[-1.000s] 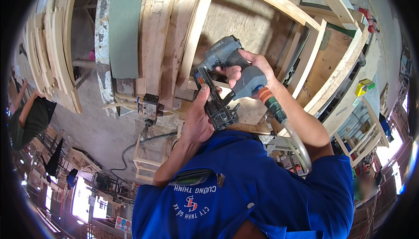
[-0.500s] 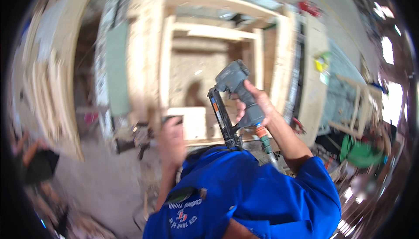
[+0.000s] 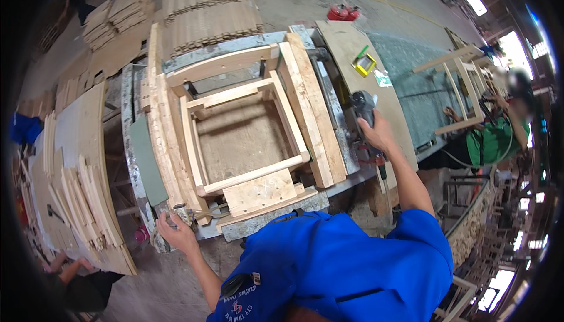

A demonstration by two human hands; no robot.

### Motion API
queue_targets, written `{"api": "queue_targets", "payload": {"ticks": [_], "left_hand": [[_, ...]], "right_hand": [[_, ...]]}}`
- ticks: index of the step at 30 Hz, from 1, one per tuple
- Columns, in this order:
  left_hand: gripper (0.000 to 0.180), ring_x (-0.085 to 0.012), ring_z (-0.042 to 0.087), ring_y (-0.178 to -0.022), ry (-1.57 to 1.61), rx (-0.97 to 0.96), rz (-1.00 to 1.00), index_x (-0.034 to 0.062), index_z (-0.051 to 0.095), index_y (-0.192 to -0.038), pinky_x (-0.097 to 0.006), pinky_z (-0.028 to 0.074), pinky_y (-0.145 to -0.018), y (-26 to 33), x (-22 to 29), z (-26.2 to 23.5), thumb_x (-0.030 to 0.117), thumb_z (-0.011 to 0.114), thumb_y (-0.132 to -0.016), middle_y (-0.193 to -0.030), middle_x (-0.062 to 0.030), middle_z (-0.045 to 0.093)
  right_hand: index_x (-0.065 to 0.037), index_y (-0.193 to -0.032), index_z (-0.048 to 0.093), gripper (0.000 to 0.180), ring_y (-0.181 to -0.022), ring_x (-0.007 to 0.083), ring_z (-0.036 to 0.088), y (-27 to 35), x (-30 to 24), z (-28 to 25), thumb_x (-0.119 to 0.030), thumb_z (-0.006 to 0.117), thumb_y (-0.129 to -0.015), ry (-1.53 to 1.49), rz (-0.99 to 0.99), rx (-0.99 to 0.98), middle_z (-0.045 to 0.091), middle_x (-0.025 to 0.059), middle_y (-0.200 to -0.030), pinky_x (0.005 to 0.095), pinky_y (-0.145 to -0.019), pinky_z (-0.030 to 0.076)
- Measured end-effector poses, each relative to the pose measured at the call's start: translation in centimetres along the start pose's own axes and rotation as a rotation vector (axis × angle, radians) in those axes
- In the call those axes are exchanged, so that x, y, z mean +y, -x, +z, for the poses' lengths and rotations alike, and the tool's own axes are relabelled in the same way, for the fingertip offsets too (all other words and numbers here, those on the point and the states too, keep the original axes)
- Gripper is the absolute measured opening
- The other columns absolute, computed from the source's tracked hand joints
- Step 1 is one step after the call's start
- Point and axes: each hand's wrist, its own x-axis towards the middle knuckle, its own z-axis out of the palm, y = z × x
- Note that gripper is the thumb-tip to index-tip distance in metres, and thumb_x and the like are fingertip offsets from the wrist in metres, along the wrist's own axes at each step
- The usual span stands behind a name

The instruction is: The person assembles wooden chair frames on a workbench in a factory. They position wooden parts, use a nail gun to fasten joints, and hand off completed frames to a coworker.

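Observation:
My right hand (image 3: pixel 378 133) grips a dark grey pneumatic nail gun (image 3: pixel 364 104), with its air hose hanging below. The gun is over the right side of the bench, beside the pale board. My left hand (image 3: pixel 178 235) has its fingers apart, close to a small metal lever fitting (image 3: pixel 183 211) at the bench's near left corner; whether they touch is unclear. Between my hands, a square wooden frame (image 3: pixel 255 175) sits inside a jig of thick timber rails (image 3: pixel 314 125). A flat wood block (image 3: pixel 258 194) lies against the frame's near side.
A pale board (image 3: pixel 405 123) on the right carries a yellow tape measure (image 3: pixel 365 65). Stacked slats (image 3: pixel 211 22) stand beyond the bench; loose strips (image 3: pixel 88 198) lie on the left. A co-worker in green (image 3: pixel 492 141) handles another wooden frame (image 3: pixel 458 93) at right.
The nail gun has moved in my right hand from over the frame to the bench's right side. My left hand has left the near block for the left corner. The view has shifted.

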Motion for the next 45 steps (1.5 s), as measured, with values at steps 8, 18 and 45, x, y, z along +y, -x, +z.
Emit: {"api": "queue_targets", "payload": {"ticks": [8, 18, 45], "left_hand": [[0.042, -0.0475, 0.053, -0.129, -0.132, 0.043, 0.059, -0.0025, 0.062, -0.130, -0.057, 0.039, -0.111, -1.2, 1.6, -1.1, 0.027, 0.065, -0.101, -0.132, -0.0268, 0.062], [0.052, -0.0498, 0.041, -0.140, -0.182, -0.042, 0.288, -0.0023, 0.058, -0.136, -0.061, 0.031, -0.117, -3.3, 9.1, 2.2, 0.024, 0.067, -0.093, -0.136, -0.0285, 0.056], [0.060, -0.0563, 0.013, -0.154, -0.436, -0.515, 0.779, -0.0012, 0.051, -0.146, -0.059, 0.005, -0.128, -10.8, 18.8, 15.3, 0.012, 0.060, -0.088, -0.163, -0.0418, 0.018]], "right_hand": [[0.008, -0.146, 0.044, 0.079, -0.102, 0.0511, 0.069, -3.1, 4.9, 0.6, -0.049, 0.065, -0.096, 0.276, 0.043, -0.070, 0.070, 0.0341, -0.111, 0.0554, -0.090, 0.055], [0.000, -0.152, 0.036, 0.081, -0.093, 0.0406, 0.073, -3.0, 9.1, 0.3, -0.044, 0.071, -0.093, 0.268, -0.074, 0.026, 0.072, 0.0237, -0.105, 0.0528, -0.081, 0.057], [0.004, -0.138, 0.055, 0.060, -0.124, 0.0395, 0.064, -1.6, -11.8, 20.4, -0.010, 0.065, -0.080, -0.540, 0.287, -0.547, 0.066, 0.0274, -0.129, 0.0480, -0.101, 0.055]]}}
